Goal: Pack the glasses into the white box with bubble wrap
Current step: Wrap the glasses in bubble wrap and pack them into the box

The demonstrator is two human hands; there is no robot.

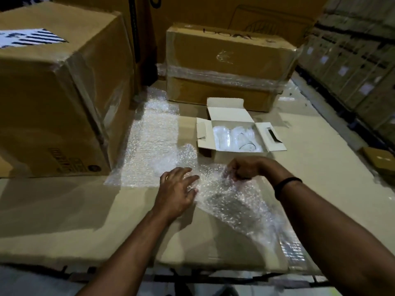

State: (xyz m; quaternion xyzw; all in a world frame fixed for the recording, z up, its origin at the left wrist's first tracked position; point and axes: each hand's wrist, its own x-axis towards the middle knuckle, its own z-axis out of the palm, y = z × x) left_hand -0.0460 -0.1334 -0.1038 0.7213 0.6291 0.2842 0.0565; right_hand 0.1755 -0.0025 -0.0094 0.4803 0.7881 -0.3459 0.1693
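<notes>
Right hand: grip closed, fingers curled, pinching raised edge of bubble wrap; black band on wrist.
Left hand: grip open, fingers spread flat, pressing same wrap onto bench at 9 o'clock of right hand.
Wrap: clear sheet, crumpled, running from both hands toward 5 o'clock and off near bench edge. No glass discernible inside it; too cloudy to tell.
Second sheet: flat on bench at 11 o'clock of left hand, reaching back between cartons.
White box: at 12 o'clock of right hand, near, apart from hands. Lid and side flaps up. Inside, wrapped glasses, pale bundles; one dark rim visible at 5 o'clock corner of box. Count unclear.
Large carton: at 10 o'clock, on bench, taped.
Taped carton: at 12 o'clock, just behind box.
Shelving: at 2 o'clock, stacked cases.

Step in hand, as judged: gathering or folding spare wrap, box already loaded. Task well along.
Next move, as judged: lift wrap clear of bench, bunch or fold to box width, lay over glasses as top padding, then fold flaps. Calls for light pressure over glass.
</notes>
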